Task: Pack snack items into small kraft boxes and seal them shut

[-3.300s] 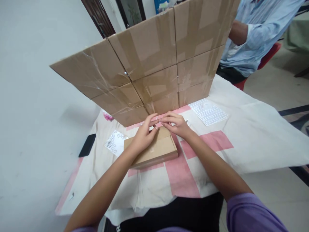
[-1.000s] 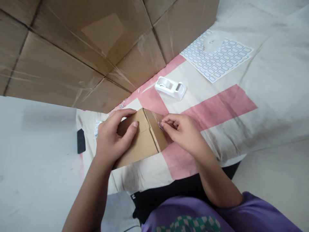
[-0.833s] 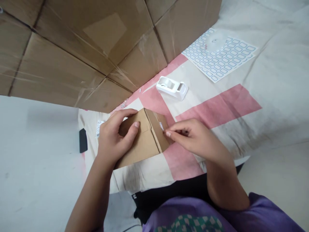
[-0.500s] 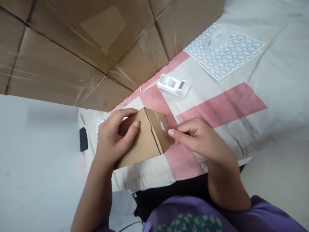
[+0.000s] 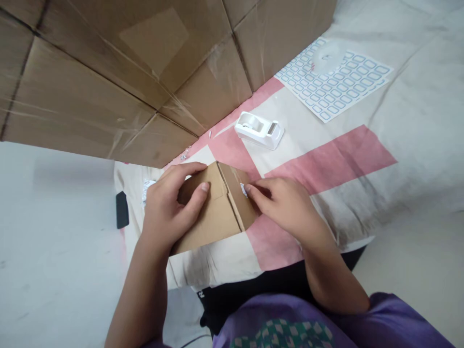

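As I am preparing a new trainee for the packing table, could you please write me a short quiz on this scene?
1. True or false: the tape dispenser lies on the cloth, touched by neither hand.
2. The left hand holds: A) the tape dispenser B) the small cardboard box C) the cloth?
3. What does the right hand press with a fingertip on the box's side?
Key: 1 true; 2 B; 3 a small white sticker.
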A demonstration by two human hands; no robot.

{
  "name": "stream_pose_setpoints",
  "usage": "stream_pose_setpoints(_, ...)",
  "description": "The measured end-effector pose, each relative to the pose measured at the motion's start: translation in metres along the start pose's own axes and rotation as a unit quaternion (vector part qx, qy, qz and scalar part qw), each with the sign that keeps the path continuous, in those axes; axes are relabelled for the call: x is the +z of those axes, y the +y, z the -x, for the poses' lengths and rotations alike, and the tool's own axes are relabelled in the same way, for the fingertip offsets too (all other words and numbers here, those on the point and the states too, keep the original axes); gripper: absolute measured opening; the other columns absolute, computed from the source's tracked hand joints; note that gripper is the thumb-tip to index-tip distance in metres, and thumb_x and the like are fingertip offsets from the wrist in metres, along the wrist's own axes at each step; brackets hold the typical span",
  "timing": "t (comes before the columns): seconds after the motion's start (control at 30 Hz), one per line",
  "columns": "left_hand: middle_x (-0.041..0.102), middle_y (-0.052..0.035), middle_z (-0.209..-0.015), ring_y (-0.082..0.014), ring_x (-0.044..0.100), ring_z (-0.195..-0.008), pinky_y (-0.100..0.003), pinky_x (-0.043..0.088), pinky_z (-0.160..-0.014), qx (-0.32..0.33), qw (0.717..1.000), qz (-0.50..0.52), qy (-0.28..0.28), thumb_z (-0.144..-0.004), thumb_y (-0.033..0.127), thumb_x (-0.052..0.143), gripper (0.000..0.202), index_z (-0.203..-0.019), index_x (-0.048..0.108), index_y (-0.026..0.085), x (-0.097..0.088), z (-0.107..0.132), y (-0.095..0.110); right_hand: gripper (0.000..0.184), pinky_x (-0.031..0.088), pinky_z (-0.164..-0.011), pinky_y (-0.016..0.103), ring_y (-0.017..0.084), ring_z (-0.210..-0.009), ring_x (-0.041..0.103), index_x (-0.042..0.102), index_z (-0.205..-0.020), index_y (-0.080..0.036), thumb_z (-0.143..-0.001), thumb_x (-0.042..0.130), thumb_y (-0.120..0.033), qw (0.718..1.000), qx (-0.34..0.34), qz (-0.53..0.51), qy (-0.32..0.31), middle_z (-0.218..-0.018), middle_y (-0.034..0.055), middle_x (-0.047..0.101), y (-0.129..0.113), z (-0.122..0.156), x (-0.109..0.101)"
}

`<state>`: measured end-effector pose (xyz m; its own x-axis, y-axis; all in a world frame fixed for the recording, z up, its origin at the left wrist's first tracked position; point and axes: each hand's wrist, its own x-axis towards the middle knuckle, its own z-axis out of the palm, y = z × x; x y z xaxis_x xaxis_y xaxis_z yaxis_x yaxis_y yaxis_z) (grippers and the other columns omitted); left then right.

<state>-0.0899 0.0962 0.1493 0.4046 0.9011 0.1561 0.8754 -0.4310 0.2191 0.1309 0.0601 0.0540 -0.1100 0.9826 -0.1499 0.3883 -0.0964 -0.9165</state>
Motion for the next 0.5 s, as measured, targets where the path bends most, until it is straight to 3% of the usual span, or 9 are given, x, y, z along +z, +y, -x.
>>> stream_pose_setpoints(0.1,0.072,-0.0001,-0.110,-0.0188,0.067,-0.100,-0.030,0.051,-0.088,0.002,1.000,-0.012,-0.004,-0.096,0.032,0.059,0.024,-0.119,0.063,0.028,-0.001,0.000,0.000,0.023,0.048,-0.077,0.033,0.020,-0.088,0.067,0.075,-0.105,-0.022,-0.100,0.054,-0.029,0.997,-0.067,-0.025,0.029,-0.097,0.0048,0.075,0.003,-0.003,0.006)
stream_pose_setpoints(0.27,0.072,-0.0036,-0.110,-0.0224,0.068,-0.096,-0.036,0.050,-0.086,0.042,0.998,-0.043,-0.022,-0.099,0.035,0.053,0.027,-0.123,0.061,0.025,-0.003,0.001,-0.002,0.055,0.050,-0.101,0.046,0.027,-0.119,0.061,0.059,-0.141,-0.021,-0.090,0.047,-0.004,0.991,-0.118,0.032,0.047,-0.131,0.0102,0.066,0.011,-0.007,0.014)
stream_pose_setpoints(0.4,0.072,-0.0061,-0.114,-0.0262,0.067,-0.100,-0.041,0.047,-0.087,0.099,0.993,-0.045,-0.035,-0.101,0.034,0.047,0.030,-0.127,0.059,0.023,-0.003,0.003,-0.003,0.090,0.033,-0.124,0.048,0.025,-0.150,0.036,0.024,-0.163,-0.027,-0.082,0.045,0.004,0.971,-0.230,0.017,-0.064,-0.163,0.0074,0.039,0.014,-0.007,0.009)
stream_pose_setpoints(0.5,0.074,-0.0041,-0.114,-0.0244,0.067,-0.100,-0.041,0.047,-0.088,0.165,0.985,-0.014,-0.044,-0.102,0.029,0.046,0.028,-0.127,0.058,0.023,-0.004,0.008,-0.004,0.113,0.028,-0.127,0.047,0.029,-0.158,0.019,-0.004,-0.166,-0.024,-0.076,0.062,-0.005,0.953,-0.241,-0.022,-0.183,-0.173,0.0117,0.013,0.017,-0.004,-0.001)
